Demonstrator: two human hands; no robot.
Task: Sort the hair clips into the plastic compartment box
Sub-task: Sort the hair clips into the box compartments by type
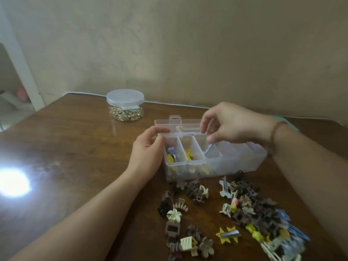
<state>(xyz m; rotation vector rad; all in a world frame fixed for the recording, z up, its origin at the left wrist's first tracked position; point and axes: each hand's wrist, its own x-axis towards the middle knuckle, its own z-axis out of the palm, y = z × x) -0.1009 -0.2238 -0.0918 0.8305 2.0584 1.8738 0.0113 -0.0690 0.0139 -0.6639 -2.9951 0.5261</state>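
brown desk [79, 147] bears the compartment box [235, 159], long axis left-right, loose hair clips [250, 210] before it. left hand [148, 147] fingers pinch its rim; right hand [231, 127] pinches a blue clip [209, 149]. lidded jar [125, 104] behind.

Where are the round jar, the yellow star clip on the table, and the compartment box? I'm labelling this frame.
round jar [125, 97]: head view, on its lid.
yellow star clip [228, 235]: head view, on its metal clasp.
compartment box [243, 162]: head view, on its front wall.
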